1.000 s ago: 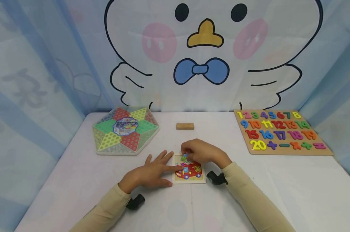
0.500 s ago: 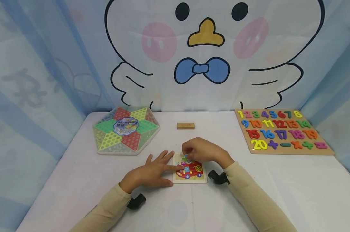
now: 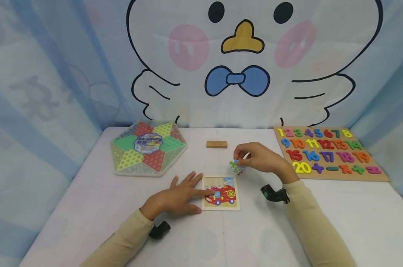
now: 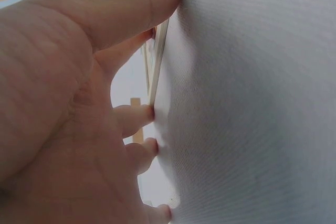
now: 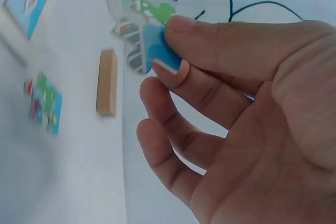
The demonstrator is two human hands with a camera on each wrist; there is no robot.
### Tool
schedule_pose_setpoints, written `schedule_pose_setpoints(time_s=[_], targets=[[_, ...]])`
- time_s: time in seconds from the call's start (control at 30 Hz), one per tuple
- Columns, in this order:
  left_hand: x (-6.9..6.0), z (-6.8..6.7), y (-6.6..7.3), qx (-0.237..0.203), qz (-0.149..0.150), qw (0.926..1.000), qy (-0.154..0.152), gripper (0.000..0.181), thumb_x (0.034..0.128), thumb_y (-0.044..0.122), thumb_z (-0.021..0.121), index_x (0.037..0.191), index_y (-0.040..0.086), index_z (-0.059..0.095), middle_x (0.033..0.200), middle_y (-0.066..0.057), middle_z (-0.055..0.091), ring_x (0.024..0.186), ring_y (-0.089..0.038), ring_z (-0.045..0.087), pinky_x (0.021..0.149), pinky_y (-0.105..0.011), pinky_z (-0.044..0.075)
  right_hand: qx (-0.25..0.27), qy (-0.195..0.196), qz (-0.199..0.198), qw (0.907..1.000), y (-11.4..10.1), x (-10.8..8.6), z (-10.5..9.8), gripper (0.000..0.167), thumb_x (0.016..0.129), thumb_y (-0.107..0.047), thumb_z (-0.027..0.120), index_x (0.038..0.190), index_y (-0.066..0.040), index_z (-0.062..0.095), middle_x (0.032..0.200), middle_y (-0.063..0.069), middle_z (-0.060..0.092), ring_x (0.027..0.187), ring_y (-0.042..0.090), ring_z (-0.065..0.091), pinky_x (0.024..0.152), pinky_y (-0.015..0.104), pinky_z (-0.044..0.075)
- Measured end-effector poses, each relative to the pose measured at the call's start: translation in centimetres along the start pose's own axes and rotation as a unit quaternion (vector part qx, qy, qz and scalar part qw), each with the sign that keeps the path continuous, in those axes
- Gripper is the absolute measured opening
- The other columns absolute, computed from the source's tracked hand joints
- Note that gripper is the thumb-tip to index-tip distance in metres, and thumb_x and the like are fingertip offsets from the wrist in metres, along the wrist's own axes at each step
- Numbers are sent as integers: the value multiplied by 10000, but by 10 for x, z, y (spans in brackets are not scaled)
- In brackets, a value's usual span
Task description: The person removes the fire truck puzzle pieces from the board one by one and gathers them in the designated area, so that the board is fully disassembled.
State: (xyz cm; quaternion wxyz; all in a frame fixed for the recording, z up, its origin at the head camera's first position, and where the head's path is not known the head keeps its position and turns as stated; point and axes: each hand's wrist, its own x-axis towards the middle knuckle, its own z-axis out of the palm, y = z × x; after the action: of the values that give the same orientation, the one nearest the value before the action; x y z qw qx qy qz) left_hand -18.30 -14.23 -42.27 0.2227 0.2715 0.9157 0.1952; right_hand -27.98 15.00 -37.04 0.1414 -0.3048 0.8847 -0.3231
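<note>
A small jigsaw puzzle [image 3: 221,203] with a red fire engine lies in a pale wooden frame, its upper left showing bare wood. My left hand [image 3: 174,198] is spread at the frame's left side, the index finger resting on the picture. In the left wrist view the thumb [image 4: 131,4] touches the tablecloth. My right hand [image 3: 261,159], raised beyond the frame's upper right corner, pinches a puzzle piece [image 5: 160,45] between thumb and index finger. That piece is blue, green and grey-striped. A second, blurred piece [image 5: 47,103] shows in the right wrist view; whether it touches the table I cannot tell.
A wooden block [image 3: 216,144] lies behind the puzzle. At the back left sits a hexagonal plastic game box [image 3: 148,148]. A number board [image 3: 328,154] with coloured numerals lies at the back right, close to my right hand. A printed curtain [image 3: 195,107] hangs behind the table.
My right hand has lifted from the puzzle and moved right and away with the puzzle piece, baring wood at the frame's upper left. My left hand has stayed in place; the view shifts slightly.
</note>
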Motion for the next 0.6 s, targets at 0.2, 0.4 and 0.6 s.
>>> schedule_pose_setpoints(time_s=[0.2, 0.4, 0.6], targets=[[1, 1, 2, -25, 52, 10000, 18, 588, 955, 334, 727, 1507, 341, 525, 1706, -117, 125, 1569, -353, 10, 1146, -738, -1, -383, 100, 420, 9983, 20, -14, -10, 38, 938, -54, 721, 942, -71, 687, 894, 22, 643, 891, 231, 562, 764, 367, 493], [-1, 0, 1, -51, 56, 10000, 35, 589, 956, 334, 727, 1509, 331, 525, 1705, -125, 126, 1567, -362, 13, 1146, -737, -1, -473, 27, 484, 9977, 34, -10, -9, 62, 934, -29, 712, 914, -85, 692, 890, 25, 634, 886, 239, 550, 769, 372, 486], [-2, 0, 2, -59, 36, 10000, 11, 580, 958, 337, 723, 1506, 330, 529, 1706, -127, 119, 1567, -361, 5, 1148, -734, -10, -445, -58, 676, 9967, 41, -5, -6, 77, 929, -11, 704, 907, -84, 690, 889, 34, 631, 891, 248, 546, 779, 377, 478]])
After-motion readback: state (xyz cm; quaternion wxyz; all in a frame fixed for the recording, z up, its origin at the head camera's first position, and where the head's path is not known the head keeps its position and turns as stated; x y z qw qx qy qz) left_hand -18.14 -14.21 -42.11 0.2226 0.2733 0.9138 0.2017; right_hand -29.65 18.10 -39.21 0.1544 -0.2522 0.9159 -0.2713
